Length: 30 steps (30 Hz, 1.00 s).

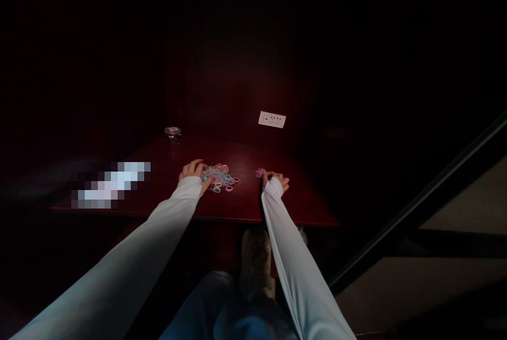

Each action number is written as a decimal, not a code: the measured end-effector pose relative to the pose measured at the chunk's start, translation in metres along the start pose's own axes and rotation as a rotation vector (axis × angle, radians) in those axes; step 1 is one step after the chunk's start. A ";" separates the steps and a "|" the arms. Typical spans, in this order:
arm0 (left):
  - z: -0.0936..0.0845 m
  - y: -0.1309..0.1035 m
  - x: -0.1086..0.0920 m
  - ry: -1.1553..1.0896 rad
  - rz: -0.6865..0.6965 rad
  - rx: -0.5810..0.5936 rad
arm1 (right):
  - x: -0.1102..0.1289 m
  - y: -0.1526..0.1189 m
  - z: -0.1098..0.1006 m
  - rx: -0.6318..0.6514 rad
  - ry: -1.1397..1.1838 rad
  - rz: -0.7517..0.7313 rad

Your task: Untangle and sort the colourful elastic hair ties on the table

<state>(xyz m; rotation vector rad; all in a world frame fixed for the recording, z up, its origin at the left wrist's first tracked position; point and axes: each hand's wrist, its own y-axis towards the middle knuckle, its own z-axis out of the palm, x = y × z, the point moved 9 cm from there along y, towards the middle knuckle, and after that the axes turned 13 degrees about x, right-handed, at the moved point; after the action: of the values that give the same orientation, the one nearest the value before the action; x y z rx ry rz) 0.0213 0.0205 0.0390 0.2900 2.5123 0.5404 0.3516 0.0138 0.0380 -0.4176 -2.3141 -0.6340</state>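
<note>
Mixed hair ties (222,177) sit on counter (158,200), left hand (192,170) fingers half-open around near edge, likely corralling strays; right hand (279,178) fingers curled by separate pink bunch (260,172), can't tell if gripping.

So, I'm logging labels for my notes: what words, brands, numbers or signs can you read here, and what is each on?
None can be read.
Socket plate: holes show, but any marking is too small.
Jar: too small and dark to tell.
Patch at left: pixelated, unreadable.
Bands: no lettering I can make out.
</note>
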 end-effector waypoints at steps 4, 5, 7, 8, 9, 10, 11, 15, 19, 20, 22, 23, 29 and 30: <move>0.003 0.004 -0.005 0.002 0.026 0.020 | 0.000 -0.002 -0.003 -0.009 -0.004 0.032; 0.002 0.005 -0.005 0.005 0.024 0.015 | 0.001 -0.002 -0.003 -0.001 -0.002 0.026; 0.003 0.007 -0.004 0.019 0.009 0.013 | 0.002 -0.003 -0.004 0.002 0.003 0.018; 0.005 0.008 -0.004 0.028 0.002 0.022 | 0.001 -0.003 -0.004 -0.003 0.003 0.025; 0.007 0.009 -0.004 0.036 -0.005 0.033 | 0.000 -0.003 -0.005 -0.011 0.000 0.035; 0.009 0.011 -0.004 0.042 -0.010 0.044 | 0.000 -0.003 -0.006 -0.020 -0.001 0.042; 0.012 0.012 -0.003 0.042 -0.013 0.053 | 0.000 -0.004 -0.007 -0.032 0.002 0.043; 0.023 0.016 -0.001 -0.003 0.013 0.076 | 0.003 -0.006 -0.011 -0.062 0.039 0.012; 0.033 0.019 -0.001 -0.040 0.090 0.106 | 0.010 -0.008 -0.014 -0.029 0.087 -0.003; 0.035 0.019 -0.002 -0.047 0.119 0.109 | 0.014 -0.008 -0.014 -0.013 0.096 -0.015; 0.036 0.018 -0.008 -0.068 0.194 0.130 | 0.024 -0.009 -0.012 0.033 0.095 -0.074; 0.037 0.017 -0.012 -0.081 0.236 0.147 | 0.031 -0.010 -0.010 0.062 0.083 -0.122; 0.037 0.013 -0.029 -0.142 0.371 0.182 | 0.093 -0.043 0.028 0.329 -0.151 -0.594; 0.037 0.013 -0.030 -0.148 0.378 0.183 | 0.103 -0.053 0.036 0.389 -0.190 -0.684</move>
<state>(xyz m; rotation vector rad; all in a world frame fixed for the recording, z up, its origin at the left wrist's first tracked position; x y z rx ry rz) 0.0676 0.0348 0.0303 0.8537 2.3741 0.4131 0.2351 0.0016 0.0688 0.5399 -2.6809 -0.4397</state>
